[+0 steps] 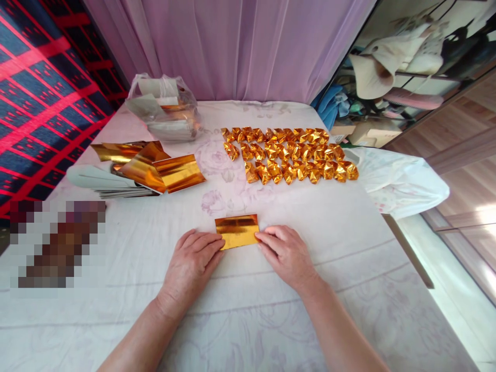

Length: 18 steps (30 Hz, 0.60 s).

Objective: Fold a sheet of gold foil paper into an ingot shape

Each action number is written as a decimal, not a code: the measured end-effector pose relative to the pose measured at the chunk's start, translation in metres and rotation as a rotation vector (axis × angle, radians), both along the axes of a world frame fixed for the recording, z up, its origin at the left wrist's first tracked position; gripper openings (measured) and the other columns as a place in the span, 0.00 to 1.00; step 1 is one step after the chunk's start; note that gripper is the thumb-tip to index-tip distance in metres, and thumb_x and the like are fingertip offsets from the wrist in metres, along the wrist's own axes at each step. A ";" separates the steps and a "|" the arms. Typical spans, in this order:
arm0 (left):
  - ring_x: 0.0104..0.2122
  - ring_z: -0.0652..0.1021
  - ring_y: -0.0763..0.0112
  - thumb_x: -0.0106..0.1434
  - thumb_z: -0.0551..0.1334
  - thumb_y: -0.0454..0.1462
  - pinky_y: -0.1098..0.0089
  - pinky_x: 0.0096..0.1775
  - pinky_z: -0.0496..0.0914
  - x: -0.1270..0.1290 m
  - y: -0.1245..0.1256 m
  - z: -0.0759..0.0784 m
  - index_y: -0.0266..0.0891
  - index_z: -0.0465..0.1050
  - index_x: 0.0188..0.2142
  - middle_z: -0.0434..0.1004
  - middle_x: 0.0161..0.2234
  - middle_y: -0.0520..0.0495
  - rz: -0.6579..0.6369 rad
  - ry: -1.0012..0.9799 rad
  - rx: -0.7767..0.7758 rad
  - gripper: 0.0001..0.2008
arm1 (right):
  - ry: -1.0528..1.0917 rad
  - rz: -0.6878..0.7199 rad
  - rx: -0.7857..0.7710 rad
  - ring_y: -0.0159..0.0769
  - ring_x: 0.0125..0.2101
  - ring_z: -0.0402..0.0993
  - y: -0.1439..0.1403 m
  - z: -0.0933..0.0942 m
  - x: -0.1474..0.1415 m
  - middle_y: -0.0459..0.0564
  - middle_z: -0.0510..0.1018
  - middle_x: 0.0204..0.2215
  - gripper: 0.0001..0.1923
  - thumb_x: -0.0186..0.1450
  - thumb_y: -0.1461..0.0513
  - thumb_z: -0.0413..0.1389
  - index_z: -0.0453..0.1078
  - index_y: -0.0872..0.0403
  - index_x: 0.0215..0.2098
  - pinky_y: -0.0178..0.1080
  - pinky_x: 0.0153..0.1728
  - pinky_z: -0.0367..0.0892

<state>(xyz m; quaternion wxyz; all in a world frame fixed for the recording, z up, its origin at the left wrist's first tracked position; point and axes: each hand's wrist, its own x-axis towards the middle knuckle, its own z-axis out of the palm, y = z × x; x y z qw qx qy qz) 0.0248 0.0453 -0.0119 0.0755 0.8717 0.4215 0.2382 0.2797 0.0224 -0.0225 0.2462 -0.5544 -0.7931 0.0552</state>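
Nearest the camera, two bare forearms reach up from the bottom edge over a table (349,268) covered in a pale floral cloth. The left hand (191,266) lies palm down, fingers together and flat, its fingertips pressing the near left corner of a gold foil sheet (237,231). That sheet (folded into a small rectangle, by the look of it) lies flat on the cloth between the two hands, near the table's front middle. The right hand (284,253) mirrors the left, fingers close together and flat, its fingertips touching the sheet's right edge.

Farther back, starting at the left, a stack of loose gold foil sheets (155,170) fans out over some grey-white paper. Behind it sits a clear plastic bag (165,106) holding more packets. To the right of the middle, rows of folded gold foil pieces (290,155) lie close together, well apart from the hands. At the table's right edge rests a white plastic bag (395,181).
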 end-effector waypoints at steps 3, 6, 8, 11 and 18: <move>0.42 0.79 0.62 0.70 0.57 0.38 0.53 0.52 0.69 0.000 0.001 0.000 0.44 0.79 0.44 0.82 0.43 0.47 0.006 -0.002 -0.006 0.11 | -0.016 -0.010 0.001 0.39 0.38 0.74 0.000 -0.001 0.000 0.51 0.78 0.38 0.11 0.68 0.63 0.54 0.76 0.51 0.46 0.43 0.40 0.68; 0.41 0.79 0.63 0.70 0.57 0.38 0.53 0.51 0.70 0.000 0.001 -0.001 0.44 0.79 0.44 0.82 0.43 0.46 0.010 -0.006 0.002 0.11 | -0.025 -0.013 0.005 0.39 0.37 0.74 0.001 -0.002 -0.001 0.51 0.78 0.38 0.11 0.69 0.63 0.54 0.76 0.50 0.46 0.43 0.40 0.68; 0.41 0.79 0.63 0.70 0.57 0.38 0.54 0.51 0.70 0.000 0.001 -0.001 0.44 0.79 0.44 0.82 0.43 0.47 0.009 -0.006 0.015 0.11 | -0.033 -0.012 0.007 0.39 0.37 0.74 0.001 -0.002 -0.001 0.51 0.78 0.37 0.11 0.69 0.63 0.53 0.76 0.50 0.46 0.42 0.39 0.68; 0.41 0.79 0.63 0.71 0.56 0.38 0.54 0.49 0.71 0.001 0.001 -0.001 0.43 0.78 0.44 0.83 0.43 0.47 0.007 0.001 0.036 0.11 | -0.036 -0.005 0.014 0.39 0.36 0.74 0.002 -0.001 -0.001 0.51 0.78 0.37 0.11 0.69 0.62 0.53 0.76 0.51 0.45 0.42 0.38 0.68; 0.41 0.80 0.63 0.72 0.55 0.38 0.55 0.49 0.72 0.001 0.002 0.001 0.41 0.78 0.42 0.83 0.42 0.48 0.002 -0.005 0.073 0.12 | -0.047 -0.007 0.016 0.39 0.36 0.73 0.001 0.000 -0.002 0.51 0.78 0.37 0.11 0.69 0.61 0.53 0.76 0.51 0.45 0.43 0.39 0.68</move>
